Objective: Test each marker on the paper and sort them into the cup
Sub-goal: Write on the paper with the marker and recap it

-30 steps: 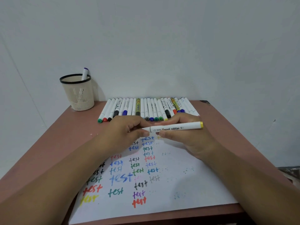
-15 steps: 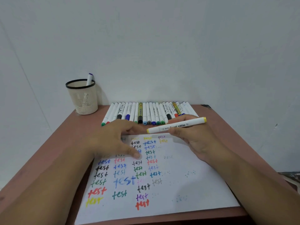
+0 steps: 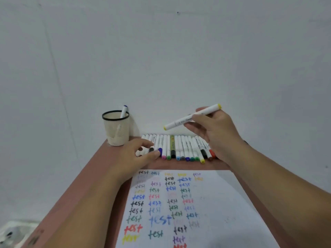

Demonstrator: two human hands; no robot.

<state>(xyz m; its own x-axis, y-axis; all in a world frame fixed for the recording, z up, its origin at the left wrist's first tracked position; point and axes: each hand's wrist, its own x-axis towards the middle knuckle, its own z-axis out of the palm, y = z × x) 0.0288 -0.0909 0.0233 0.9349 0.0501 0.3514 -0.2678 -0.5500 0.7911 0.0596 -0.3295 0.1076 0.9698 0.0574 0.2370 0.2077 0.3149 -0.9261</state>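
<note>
The paper (image 3: 206, 212) runs off the bottom edge of the view, so its lowest words are cut short, and several of the pale "test" marks near its top are too faint to read by colour. The left end of the row of markers (image 3: 179, 147), which lies just beyond the far edge of the paper, is hidden behind the left hand (image 3: 138, 156); its right end disappears behind the right hand (image 3: 213, 129) and wrist. How many markers the row holds cannot be told. Beyond the paper's far left corner stands the cup (image 3: 116, 129), a pale mesh holder with a dark rim; one capped marker (image 3: 124, 111) leans inside it, only its upper part showing above the rim and its lower part blurred through the mesh.

The right hand is raised above the row, beyond the paper's far right side. Its thumb and fingers pinch the middle of a white yellow-capped marker (image 3: 192, 116), which tilts with its lower yellow end pointing toward the cup and its upper end sticking out past the knuckles.

The left hand lies low over the table (image 3: 86, 185), fingers loosely spread and holding nothing. Its fingertips (image 3: 155, 153) reach the near caps of the row's left end; whether they truly touch is unclear.
</note>
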